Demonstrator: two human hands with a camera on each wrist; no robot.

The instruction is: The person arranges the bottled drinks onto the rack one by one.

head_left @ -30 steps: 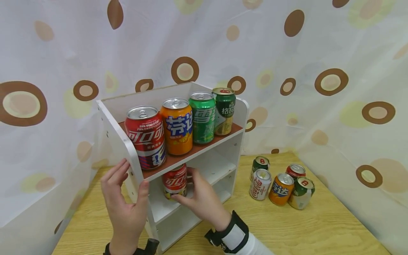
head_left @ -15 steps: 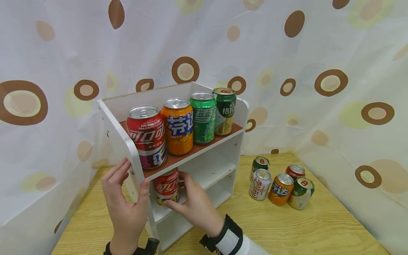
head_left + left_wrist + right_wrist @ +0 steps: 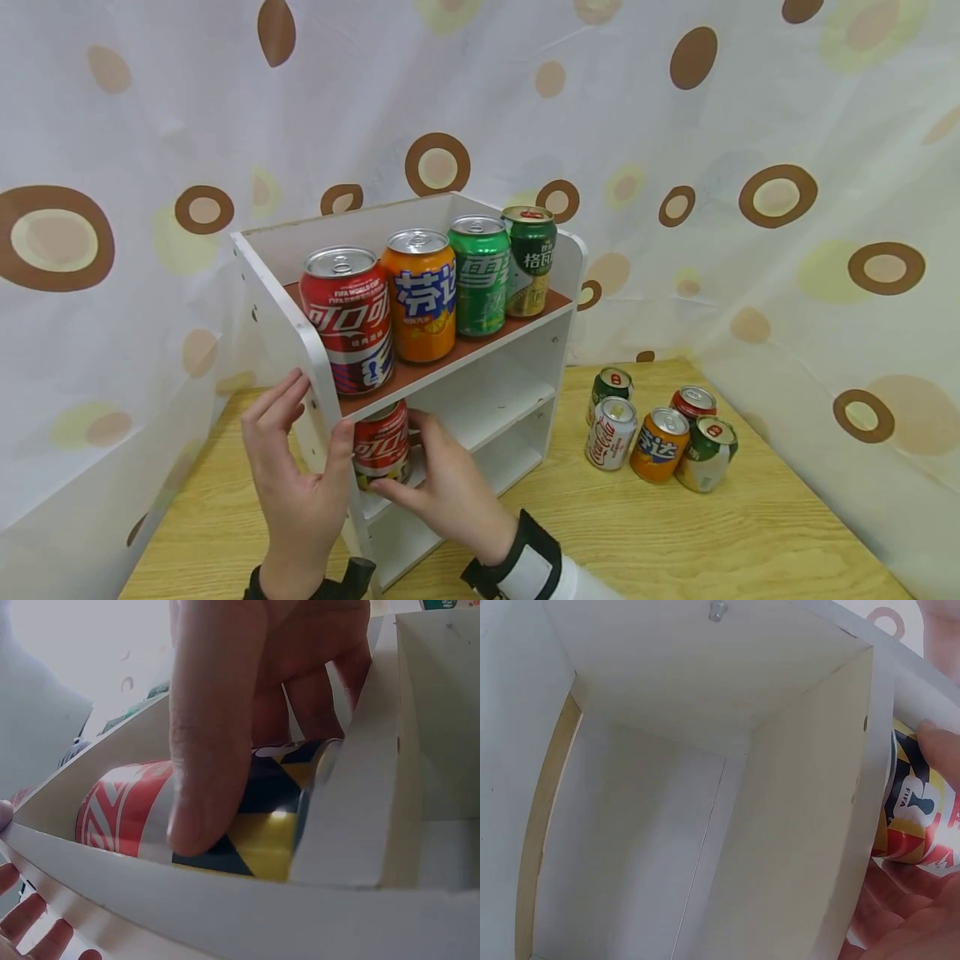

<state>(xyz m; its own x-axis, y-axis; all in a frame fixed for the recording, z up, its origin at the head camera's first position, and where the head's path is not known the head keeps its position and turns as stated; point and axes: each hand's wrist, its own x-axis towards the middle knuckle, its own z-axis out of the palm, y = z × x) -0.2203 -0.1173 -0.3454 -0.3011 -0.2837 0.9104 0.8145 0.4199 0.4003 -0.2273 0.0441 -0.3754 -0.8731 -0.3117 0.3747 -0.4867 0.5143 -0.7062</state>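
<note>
A red cola can (image 3: pixel 381 440) stands on the middle level of a small white shelf unit (image 3: pixel 495 400), against its left side panel. My right hand (image 3: pixel 450 496) grips it, thumb across the front and fingers around its right side. In the left wrist view that thumb lies over the yellow and black band of the can (image 3: pixel 135 810). The right wrist view has the can's patterned bottom end between thumb and fingers. My left hand (image 3: pixel 300 492) rests at the outer left edge of the unit, fingers extended along the panel and thumb near the front edge.
On the brown top shelf stand a larger red cola can (image 3: pixel 348 325), an orange can (image 3: pixel 420 300), a green can (image 3: pixel 482 279) and a dark green and gold can (image 3: pixel 531 267). Several small cans, including a white one (image 3: pixel 611 433), stand on the wooden table (image 3: pixel 637 533) to the right.
My right hand has slid the red can leftward along the middle shelf until it is by the left panel. The left hand has stayed at the unit's side.
</note>
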